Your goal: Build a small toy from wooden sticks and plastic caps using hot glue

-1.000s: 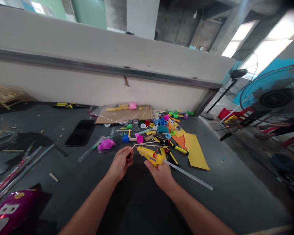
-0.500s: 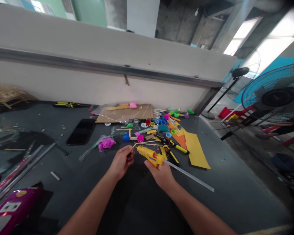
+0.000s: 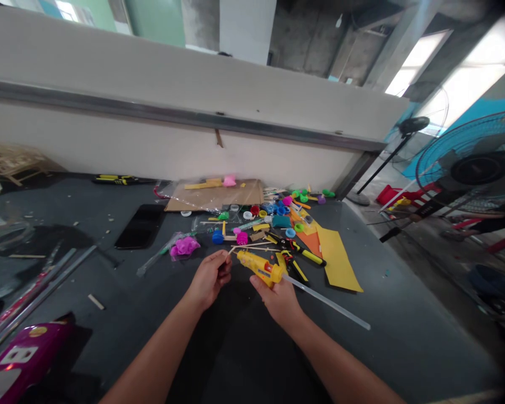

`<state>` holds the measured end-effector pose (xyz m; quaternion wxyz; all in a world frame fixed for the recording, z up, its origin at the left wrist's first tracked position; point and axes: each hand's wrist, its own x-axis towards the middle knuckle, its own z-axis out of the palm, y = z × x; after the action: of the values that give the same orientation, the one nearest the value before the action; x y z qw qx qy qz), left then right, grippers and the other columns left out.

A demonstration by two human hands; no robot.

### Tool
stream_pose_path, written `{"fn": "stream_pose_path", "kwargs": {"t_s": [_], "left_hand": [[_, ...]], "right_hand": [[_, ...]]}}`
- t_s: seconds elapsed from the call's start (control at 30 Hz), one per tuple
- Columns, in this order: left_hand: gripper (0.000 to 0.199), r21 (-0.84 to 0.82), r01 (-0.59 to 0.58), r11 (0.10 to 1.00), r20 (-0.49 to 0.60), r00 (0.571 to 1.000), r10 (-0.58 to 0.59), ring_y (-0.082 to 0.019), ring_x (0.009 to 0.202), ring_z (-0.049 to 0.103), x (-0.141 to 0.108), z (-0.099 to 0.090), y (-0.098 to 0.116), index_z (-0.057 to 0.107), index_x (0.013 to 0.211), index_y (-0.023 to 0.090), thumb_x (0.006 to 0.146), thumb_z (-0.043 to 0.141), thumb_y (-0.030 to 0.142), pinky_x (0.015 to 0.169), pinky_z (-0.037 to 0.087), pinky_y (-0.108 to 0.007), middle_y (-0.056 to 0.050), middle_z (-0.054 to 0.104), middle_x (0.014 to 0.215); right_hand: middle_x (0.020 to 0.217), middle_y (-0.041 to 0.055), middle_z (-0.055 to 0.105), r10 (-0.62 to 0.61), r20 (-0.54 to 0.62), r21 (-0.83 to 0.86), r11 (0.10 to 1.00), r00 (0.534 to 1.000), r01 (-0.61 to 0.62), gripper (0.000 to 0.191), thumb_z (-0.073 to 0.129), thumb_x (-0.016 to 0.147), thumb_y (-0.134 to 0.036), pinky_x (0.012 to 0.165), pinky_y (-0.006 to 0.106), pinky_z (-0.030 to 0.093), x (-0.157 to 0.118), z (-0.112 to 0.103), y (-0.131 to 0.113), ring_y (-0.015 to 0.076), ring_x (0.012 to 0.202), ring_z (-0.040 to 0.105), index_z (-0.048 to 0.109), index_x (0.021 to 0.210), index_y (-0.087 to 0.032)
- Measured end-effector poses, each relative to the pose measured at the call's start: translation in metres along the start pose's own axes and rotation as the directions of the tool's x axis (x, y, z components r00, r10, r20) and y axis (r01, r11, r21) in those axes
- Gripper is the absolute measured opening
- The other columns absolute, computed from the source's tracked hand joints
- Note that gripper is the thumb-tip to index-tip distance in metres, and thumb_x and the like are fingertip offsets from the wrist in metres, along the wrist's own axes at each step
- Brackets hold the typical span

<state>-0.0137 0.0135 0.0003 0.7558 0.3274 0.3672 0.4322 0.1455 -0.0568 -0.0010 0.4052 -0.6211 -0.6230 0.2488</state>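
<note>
Left hand raised, fingers curled inward, right hand palm up, fingers closed, wrists angled toward each other

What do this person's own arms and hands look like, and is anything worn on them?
The left forearm and right forearm are bare, with no sleeves in view. The left hand and right hand wear no gloves, and neither wrist shows a watch, bracelet or cable.

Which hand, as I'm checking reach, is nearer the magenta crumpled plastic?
Left: the left hand is close, below and right of the magenta plastic; the right hand is farther right.
</note>
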Motion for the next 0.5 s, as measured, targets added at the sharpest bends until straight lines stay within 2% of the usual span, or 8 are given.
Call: {"fn": "stream_pose_path", "kwargs": {"t_s": [0.5], "left_hand": [[0.024,0.001,-0.003,1.000,-0.030,1.000,0.003,-0.004,0.045,0.025,0.0008,0.0007,-0.0003,0.045,0.060,0.015,0.073,0.059,0.029,0.037,0.017,-0.015,0.005,0.038,0.054]], "right_hand": [[0.097,0.0074,0.068,-0.044,-0.001,-0.095,0.994,0.999,0.044,0.030,0.051,0.084,-0.039,0.084,0.034,0.047,-0.0037,0.0019,0.0007,0.0233,0.094,0.062,0.066,0.100,-0.019]]}}
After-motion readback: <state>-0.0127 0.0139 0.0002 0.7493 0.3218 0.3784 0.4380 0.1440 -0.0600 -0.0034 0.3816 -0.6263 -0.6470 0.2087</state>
